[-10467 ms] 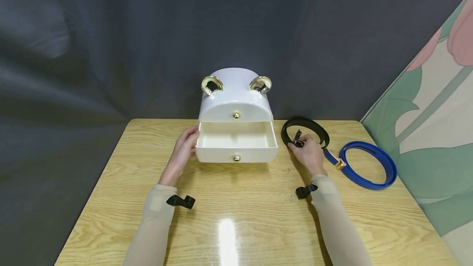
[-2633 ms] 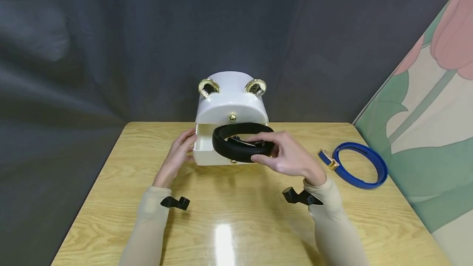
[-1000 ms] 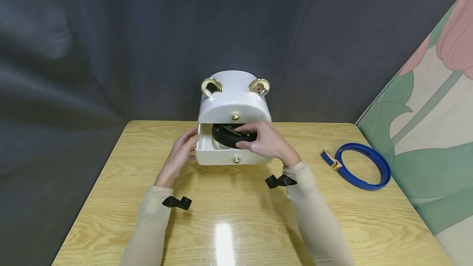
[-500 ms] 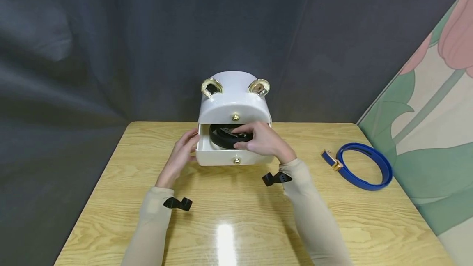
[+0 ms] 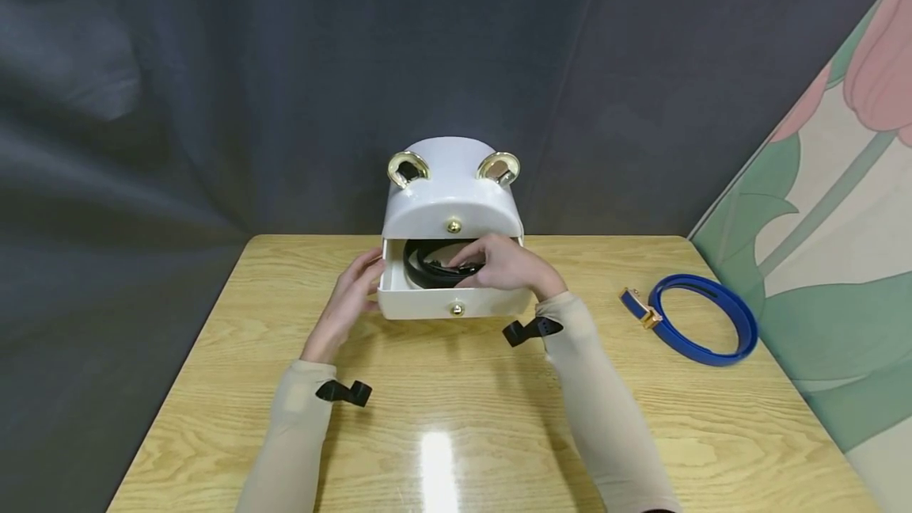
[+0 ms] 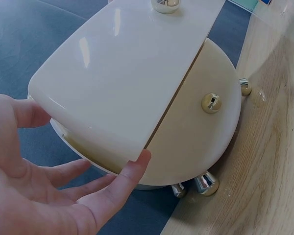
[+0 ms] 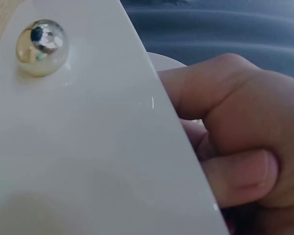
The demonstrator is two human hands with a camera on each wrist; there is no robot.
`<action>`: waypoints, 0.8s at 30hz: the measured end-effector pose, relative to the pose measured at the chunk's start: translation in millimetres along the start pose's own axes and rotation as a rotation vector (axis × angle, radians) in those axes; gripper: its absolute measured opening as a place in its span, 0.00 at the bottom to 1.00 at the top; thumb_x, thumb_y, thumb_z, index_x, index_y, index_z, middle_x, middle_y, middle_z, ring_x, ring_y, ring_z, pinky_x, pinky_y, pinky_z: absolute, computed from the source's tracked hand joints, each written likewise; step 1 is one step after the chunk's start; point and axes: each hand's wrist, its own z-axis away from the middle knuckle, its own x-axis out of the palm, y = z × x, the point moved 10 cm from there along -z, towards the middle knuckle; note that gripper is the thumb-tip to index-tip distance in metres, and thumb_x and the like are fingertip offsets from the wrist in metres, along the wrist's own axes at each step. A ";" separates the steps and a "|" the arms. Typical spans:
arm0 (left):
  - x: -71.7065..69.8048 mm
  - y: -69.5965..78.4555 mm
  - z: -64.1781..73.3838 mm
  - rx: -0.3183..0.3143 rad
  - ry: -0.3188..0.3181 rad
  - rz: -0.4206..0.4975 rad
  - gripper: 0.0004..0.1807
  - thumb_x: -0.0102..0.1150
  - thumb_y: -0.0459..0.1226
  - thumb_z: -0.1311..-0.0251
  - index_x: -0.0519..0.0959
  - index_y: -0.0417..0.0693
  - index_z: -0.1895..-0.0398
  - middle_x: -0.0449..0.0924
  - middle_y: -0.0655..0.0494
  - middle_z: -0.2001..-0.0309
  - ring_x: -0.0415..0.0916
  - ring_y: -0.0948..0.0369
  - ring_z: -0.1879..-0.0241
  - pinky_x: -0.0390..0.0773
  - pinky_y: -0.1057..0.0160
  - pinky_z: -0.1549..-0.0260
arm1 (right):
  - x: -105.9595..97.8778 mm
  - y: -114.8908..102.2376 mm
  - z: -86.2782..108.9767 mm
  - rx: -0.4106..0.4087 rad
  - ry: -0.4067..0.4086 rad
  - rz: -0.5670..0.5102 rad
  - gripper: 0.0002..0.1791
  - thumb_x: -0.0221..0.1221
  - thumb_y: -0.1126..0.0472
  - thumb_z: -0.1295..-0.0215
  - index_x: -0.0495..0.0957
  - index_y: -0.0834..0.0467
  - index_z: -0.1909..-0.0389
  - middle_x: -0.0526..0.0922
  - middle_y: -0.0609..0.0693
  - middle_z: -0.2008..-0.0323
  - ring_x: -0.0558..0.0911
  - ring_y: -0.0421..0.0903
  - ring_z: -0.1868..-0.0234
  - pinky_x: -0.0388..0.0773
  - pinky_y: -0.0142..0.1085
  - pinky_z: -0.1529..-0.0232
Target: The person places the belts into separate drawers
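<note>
Holds both forearms (image 5: pixel 288 434) stretched forward — the left hand (image 5: pixel 347 295) with fingers spread, the right hand (image 5: pixel 509 266) with fingers curled inward.

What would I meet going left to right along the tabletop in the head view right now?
Left hand → black belt → right hand → blue belt → floral backdrop. The white drawer box is left out, since it spans the black belt's place.
</note>
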 end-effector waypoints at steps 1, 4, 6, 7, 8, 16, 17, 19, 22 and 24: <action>-0.1 0.1 -0.2 0.000 0.001 -0.002 0.36 0.42 0.50 0.15 0.51 0.45 0.13 0.60 0.39 0.19 0.72 0.34 0.29 0.85 0.54 0.45 | 0.5 0.3 -0.1 0.009 -0.009 -0.008 0.19 0.76 0.63 0.41 0.90 0.60 0.48 0.92 0.54 0.49 0.89 0.44 0.51 0.84 0.36 0.46; -0.1 0.3 -0.3 0.000 0.002 -0.004 0.36 0.42 0.49 0.15 0.51 0.45 0.13 0.60 0.39 0.19 0.72 0.34 0.29 0.85 0.54 0.45 | 2.4 1.1 -1.3 0.018 -0.028 -0.018 0.19 0.75 0.64 0.40 0.90 0.61 0.47 0.92 0.55 0.47 0.89 0.50 0.43 0.84 0.42 0.39; -0.3 0.5 -0.2 0.001 0.002 -0.006 0.36 0.42 0.49 0.15 0.51 0.45 0.13 0.61 0.39 0.19 0.72 0.34 0.29 0.85 0.54 0.45 | 3.5 1.2 -2.1 0.019 -0.035 -0.012 0.19 0.75 0.65 0.40 0.90 0.61 0.47 0.91 0.55 0.47 0.89 0.51 0.42 0.84 0.43 0.38; -0.5 0.3 0.0 0.000 0.003 -0.008 0.36 0.42 0.49 0.15 0.51 0.45 0.13 0.61 0.39 0.19 0.72 0.34 0.29 0.85 0.53 0.45 | 3.9 1.3 -2.5 0.020 -0.036 -0.007 0.19 0.75 0.65 0.40 0.90 0.60 0.47 0.91 0.55 0.47 0.89 0.51 0.42 0.85 0.44 0.39; -0.6 0.4 0.0 0.000 0.003 -0.006 0.36 0.42 0.49 0.15 0.51 0.45 0.13 0.61 0.39 0.19 0.72 0.34 0.29 0.85 0.53 0.45 | 4.3 1.3 -2.9 0.021 -0.037 -0.001 0.19 0.75 0.65 0.40 0.90 0.60 0.47 0.91 0.55 0.47 0.89 0.51 0.42 0.85 0.44 0.39; -0.8 1.7 0.2 0.004 0.003 0.001 0.36 0.42 0.49 0.15 0.51 0.44 0.13 0.61 0.38 0.19 0.72 0.34 0.29 0.86 0.53 0.44 | 6.4 3.4 -4.9 0.045 -0.046 0.015 0.17 0.75 0.65 0.39 0.90 0.61 0.48 0.92 0.56 0.50 0.90 0.49 0.47 0.85 0.40 0.44; -0.9 1.7 0.2 0.003 0.004 0.001 0.36 0.42 0.49 0.15 0.51 0.44 0.14 0.61 0.38 0.20 0.72 0.34 0.29 0.86 0.53 0.44 | 6.6 4.1 -4.8 0.051 -0.048 0.007 0.17 0.75 0.65 0.39 0.90 0.61 0.49 0.93 0.55 0.51 0.90 0.48 0.49 0.85 0.38 0.46; -0.3 1.7 0.2 0.002 0.001 0.003 0.36 0.42 0.49 0.15 0.51 0.44 0.13 0.61 0.38 0.19 0.72 0.34 0.29 0.86 0.53 0.44 | 8.0 6.9 -4.8 0.071 -0.058 -0.034 0.15 0.74 0.66 0.38 0.90 0.62 0.50 0.93 0.56 0.53 0.91 0.46 0.53 0.85 0.35 0.50; 0.2 1.6 -0.1 0.001 0.002 0.006 0.36 0.42 0.49 0.15 0.51 0.43 0.13 0.60 0.38 0.19 0.72 0.34 0.29 0.86 0.55 0.45 | 9.4 11.0 -3.9 0.107 -0.065 -0.122 0.14 0.73 0.67 0.37 0.89 0.64 0.51 0.94 0.55 0.57 0.91 0.44 0.56 0.85 0.31 0.54; 0.5 1.7 -0.3 0.000 0.003 0.010 0.36 0.42 0.48 0.15 0.51 0.43 0.14 0.60 0.38 0.19 0.72 0.34 0.29 0.86 0.57 0.47 | 10.1 13.2 -3.6 0.122 -0.065 -0.172 0.14 0.72 0.66 0.36 0.88 0.65 0.50 0.94 0.55 0.58 0.92 0.43 0.57 0.85 0.31 0.54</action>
